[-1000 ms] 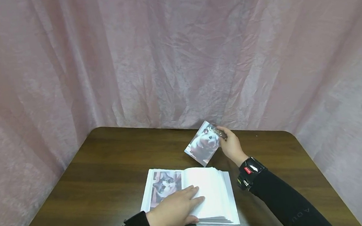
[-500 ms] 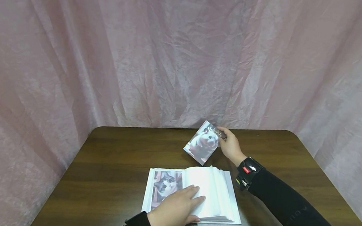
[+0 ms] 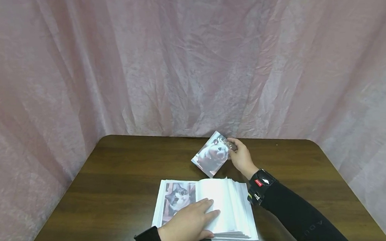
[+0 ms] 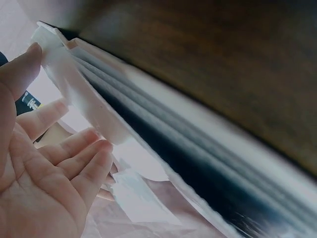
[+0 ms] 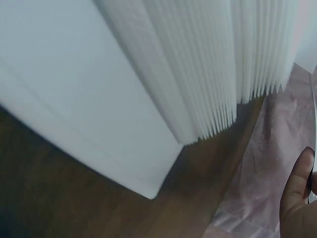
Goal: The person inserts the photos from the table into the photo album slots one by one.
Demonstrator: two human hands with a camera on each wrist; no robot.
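An open photo album [image 3: 220, 194] lies near the table's front, with a cat picture [image 3: 178, 197] on its left page and a blank white right page. Across the album's middle rests my left hand [image 3: 188, 224], its fingers spread and touching the right page. The left wrist view shows those fingertips [image 4: 101, 146] against the page edge. Beyond the album, my right hand [image 3: 242, 158] pinches a photo [image 3: 213, 155] of a white, mouse-like animal by its right corner. The photo is tilted, its lower corner just above the album's back edge. In the right wrist view only a thumb [image 5: 297, 183] shows.
The brown wooden table [image 3: 115, 173] has rounded back corners. A pink curtain [image 3: 187, 59] hangs right behind its far edge. The album's loose pages [image 5: 198, 64] fan out above its white cover [image 5: 89, 104] on the right side.
My right hand has moved slightly left and toward me with the photo. Some of the album's right pages have fanned a little. My left hand stays on the page.
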